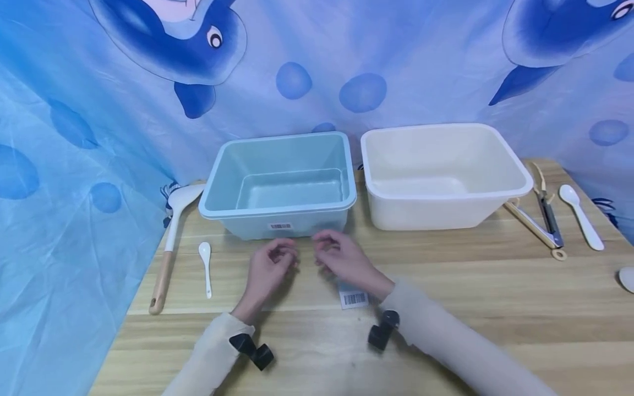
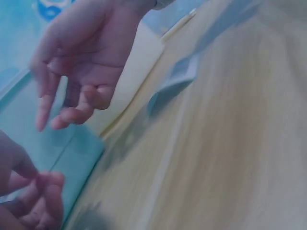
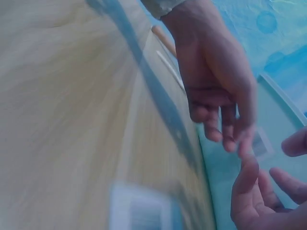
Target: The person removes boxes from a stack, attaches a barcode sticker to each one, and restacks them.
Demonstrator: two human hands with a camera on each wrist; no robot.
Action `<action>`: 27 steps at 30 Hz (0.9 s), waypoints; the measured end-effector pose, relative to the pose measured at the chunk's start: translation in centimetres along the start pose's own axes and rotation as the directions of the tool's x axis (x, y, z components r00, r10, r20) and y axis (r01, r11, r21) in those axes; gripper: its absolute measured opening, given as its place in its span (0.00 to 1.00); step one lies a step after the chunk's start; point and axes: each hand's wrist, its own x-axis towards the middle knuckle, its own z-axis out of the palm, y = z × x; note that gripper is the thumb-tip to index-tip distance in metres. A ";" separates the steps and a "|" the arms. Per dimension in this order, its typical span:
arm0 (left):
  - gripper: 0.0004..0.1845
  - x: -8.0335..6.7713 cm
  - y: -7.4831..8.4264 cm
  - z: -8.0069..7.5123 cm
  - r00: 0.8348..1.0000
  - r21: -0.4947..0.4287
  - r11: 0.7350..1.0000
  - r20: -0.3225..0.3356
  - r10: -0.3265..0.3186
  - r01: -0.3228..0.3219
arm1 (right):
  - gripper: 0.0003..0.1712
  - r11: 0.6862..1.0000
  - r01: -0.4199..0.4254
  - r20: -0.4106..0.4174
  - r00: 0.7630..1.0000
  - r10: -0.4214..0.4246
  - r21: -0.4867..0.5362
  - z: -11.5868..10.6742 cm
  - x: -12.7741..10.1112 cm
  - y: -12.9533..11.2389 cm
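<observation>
Both hands hover close together over the wooden table (image 1: 446, 308), just in front of a light-blue plastic bin (image 1: 218, 187). My left hand (image 1: 282, 257) has its fingers loosely curled and holds nothing. My right hand (image 1: 324, 254) is also loosely curled and empty, a few centimetres from the left. In the left wrist view the right hand (image 2: 76, 76) hangs in front of the blue bin (image 2: 29, 115). In the right wrist view the left hand (image 3: 216, 91) hangs near the bin's barcode sticker (image 3: 260, 143). A loose barcode label (image 1: 354, 298) lies on the table under my right wrist.
A white bin (image 1: 495, 203) stands to the right of the blue one. A wooden-handled white spatula (image 1: 170, 242) and a small white spoon (image 1: 205, 264) lie at the left. Tongs (image 1: 545, 220) and a white spoon (image 1: 581, 217) lie at the right. A blue dolphin cloth hangs behind.
</observation>
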 end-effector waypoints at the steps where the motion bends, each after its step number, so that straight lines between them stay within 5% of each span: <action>1: 0.12 -0.2 0.0 0.3 1.000 0.009 1.000 0.021 -0.012 0.012 | 0.21 1.000 0.007 -0.013 1.000 -0.007 -0.016 -0.6 -0.5 0.3; 7: 0.12 -2.0 0.3 2.3 0.992 0.086 0.996 0.128 -0.014 0.003 | 0.20 0.984 0.041 -0.110 0.992 -0.061 -0.175 -3.5 -3.7 1.9; 14: 0.13 -4.0 1.3 4.2 0.966 0.121 0.993 0.257 -0.035 0.003 | 0.19 0.915 0.109 -0.171 0.967 -0.189 -0.389 -5.1 -7.1 3.3; 19: 0.14 -4.7 1.4 5.1 0.942 0.127 0.991 0.326 -0.076 0.036 | 0.16 0.911 0.032 -0.203 0.971 -0.126 -0.411 -4.8 -8.1 3.9; 27: 0.12 -4.8 1.0 5.9 0.942 0.169 0.984 0.318 -0.107 0.055 | 0.10 0.928 -0.028 -0.197 0.979 -0.050 -0.371 -3.8 -8.0 4.7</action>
